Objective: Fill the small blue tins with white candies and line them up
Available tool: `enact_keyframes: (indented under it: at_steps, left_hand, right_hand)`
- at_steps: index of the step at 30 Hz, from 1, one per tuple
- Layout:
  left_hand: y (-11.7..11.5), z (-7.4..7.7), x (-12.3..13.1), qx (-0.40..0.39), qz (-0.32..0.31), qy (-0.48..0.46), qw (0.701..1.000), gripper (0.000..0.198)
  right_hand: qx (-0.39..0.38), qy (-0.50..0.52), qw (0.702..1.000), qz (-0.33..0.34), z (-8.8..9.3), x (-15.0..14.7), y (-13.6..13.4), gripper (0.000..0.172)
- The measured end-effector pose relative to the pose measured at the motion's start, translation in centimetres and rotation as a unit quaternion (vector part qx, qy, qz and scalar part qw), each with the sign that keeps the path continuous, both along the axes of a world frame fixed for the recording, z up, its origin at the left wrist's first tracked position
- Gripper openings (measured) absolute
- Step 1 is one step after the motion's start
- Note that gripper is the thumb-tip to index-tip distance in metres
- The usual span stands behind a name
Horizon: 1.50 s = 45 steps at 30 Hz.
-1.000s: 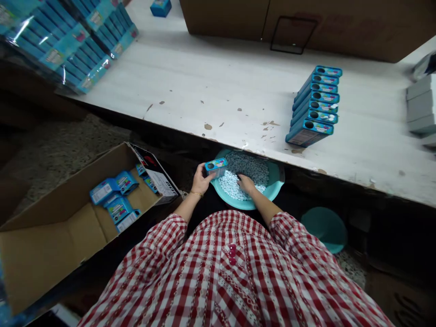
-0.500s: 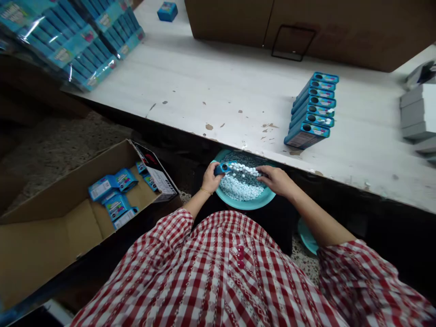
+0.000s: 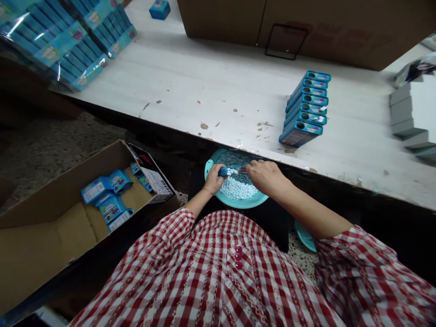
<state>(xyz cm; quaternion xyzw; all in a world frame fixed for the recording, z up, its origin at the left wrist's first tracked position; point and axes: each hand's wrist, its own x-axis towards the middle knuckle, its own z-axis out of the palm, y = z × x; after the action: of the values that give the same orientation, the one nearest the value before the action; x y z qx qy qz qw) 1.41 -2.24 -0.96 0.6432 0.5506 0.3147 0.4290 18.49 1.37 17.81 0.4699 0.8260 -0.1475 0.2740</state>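
A teal bowl (image 3: 210,164) full of small white pellets (image 3: 238,188) sits below the table edge in front of me. My left hand (image 3: 214,178) is closed round a small blue box (image 3: 223,171) held over the bowl. My right hand (image 3: 265,176) is closed at the box's other end, with white pellets at its opening; what its fingers pinch is hidden. A row of several blue boxes (image 3: 304,108) with round holes on top stands on the white table (image 3: 211,86).
An open cardboard carton (image 3: 51,218) at my left holds a few blue boxes (image 3: 105,197). Wrapped packs of blue boxes (image 3: 57,41) lie at the far left. Brown cartons (image 3: 306,22) stand at the back, grey boxes (image 3: 407,118) at the right. A second teal bowl (image 3: 303,236) sits on the floor.
My right hand came up out of the pellets to the end of the box and then closer to my left hand. The box tilted on its side, with pellets at its opening.
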Motion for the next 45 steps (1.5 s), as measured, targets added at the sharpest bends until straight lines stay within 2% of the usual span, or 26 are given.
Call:
enact_keyframes:
  at_steps: [3, 5, 7, 9, 11, 14, 16, 19, 21, 24, 27, 30, 34, 37, 40, 45]
  left_hand:
    - [-0.1, -0.1, -0.4, -0.003, 0.010, -0.020, 1.000, 0.033]
    - [-0.1, -0.1, -1.0, -0.003, 0.021, -0.028, 0.999, 0.033]
    - [-0.2, 0.0, -1.8, -0.003, 0.033, -0.034, 0.999, 0.033]
    - [-0.3, 0.0, -2.6, -0.009, 0.054, -0.038, 0.998, 0.034]
    - [-0.3, -0.2, -3.4, -0.027, 0.085, -0.044, 0.995, 0.037]
    - [-0.3, -0.4, -4.0, -0.066, 0.127, -0.058, 0.988, 0.041]
    - [-0.3, -0.6, -4.3, -0.077, 0.150, -0.063, 0.984, 0.044]
    - [-0.2, -0.5, -4.9, -0.074, 0.179, -0.063, 0.979, 0.049]
    - [0.0, -0.3, -5.4, -0.070, 0.191, -0.066, 0.977, 0.049]
    - [0.2, 0.0, -5.9, -0.056, 0.199, -0.061, 0.976, 0.049]
    - [0.3, 0.3, -5.5, -0.045, 0.182, -0.039, 0.982, 0.043]
    - [0.3, 0.4, -4.1, -0.037, 0.141, -0.029, 0.989, 0.038]
    - [0.2, 0.5, -1.6, -0.020, 0.076, -0.026, 0.997, 0.035]
    - [0.0, 0.5, -0.4, -0.009, 0.037, -0.022, 0.999, 0.035]
    - [-0.1, 0.6, 0.0, 0.006, 0.012, -0.014, 1.000, 0.034]
    - [0.0, 0.7, 0.2, 0.011, 0.000, -0.012, 1.000, 0.034]
  right_hand:
    - [0.011, -0.006, 1.000, -0.026, -0.1, 2.0, -0.4, 0.024]
    - [0.021, -0.015, 0.998, -0.055, -1.3, 4.0, -0.9, 0.023]
    - [0.005, -0.031, 0.994, -0.101, -3.8, 5.9, -1.7, 0.026]
    - [-0.044, -0.044, 0.985, -0.159, -7.3, 6.7, -2.5, 0.028]
    - [-0.099, -0.035, 0.974, -0.201, -11.1, 6.0, -3.3, 0.031]
    - [-0.129, 0.031, 0.968, -0.215, -16.0, 2.6, -4.3, 0.034]
    - [-0.130, 0.080, 0.962, -0.227, -18.0, 0.4, -4.6, 0.035]
    - [-0.127, 0.139, 0.949, -0.252, -19.2, -0.7, -4.6, 0.035]
    - [-0.127, 0.176, 0.939, -0.265, -18.9, 0.2, -4.6, 0.036]
    - [-0.123, 0.210, 0.928, -0.282, -17.2, 2.8, -4.6, 0.036]
    - [-0.105, 0.242, 0.917, -0.299, -14.0, 5.1, -4.1, 0.035]
    - [-0.080, 0.268, 0.919, -0.279, -9.9, 6.2, -3.1, 0.034]
    - [-0.056, 0.185, 0.963, -0.188, -4.9, 5.1, -1.5, 0.036]
    - [-0.039, 0.068, 0.990, -0.114, -2.6, 3.2, -0.7, 0.033]
    - [-0.026, 0.009, 0.998, -0.060, -1.3, 1.3, -0.3, 0.029]
    - [-0.026, -0.001, 0.999, -0.024, -0.3, -0.6, 0.0, 0.033]
